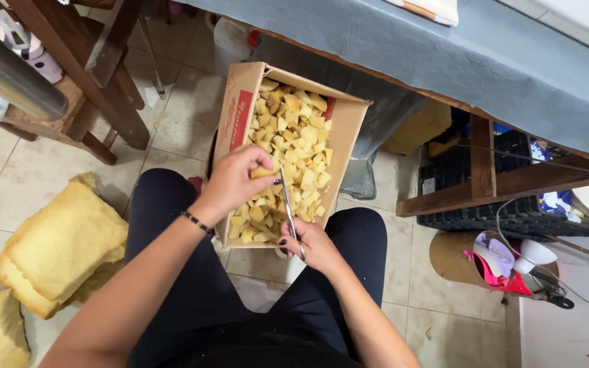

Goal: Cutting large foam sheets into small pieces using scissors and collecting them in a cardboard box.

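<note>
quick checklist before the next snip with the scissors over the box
1. Left hand pinches foam piece: ok.
2. Right hand has a grip on the scissors: ok.
3. Blades clear of the left fingertips: cannot tell.
4. Cardboard box under the cut, between the knees: ok.
5. Room left in the box: ok, cut pieces lie below its rim.
6. More foam slabs on the floor nearby: ok.

Pale tiled floor (8, 163) — dark wooden furniture legs (97, 82) left, a grey-covered table (485, 61) right.
</note>
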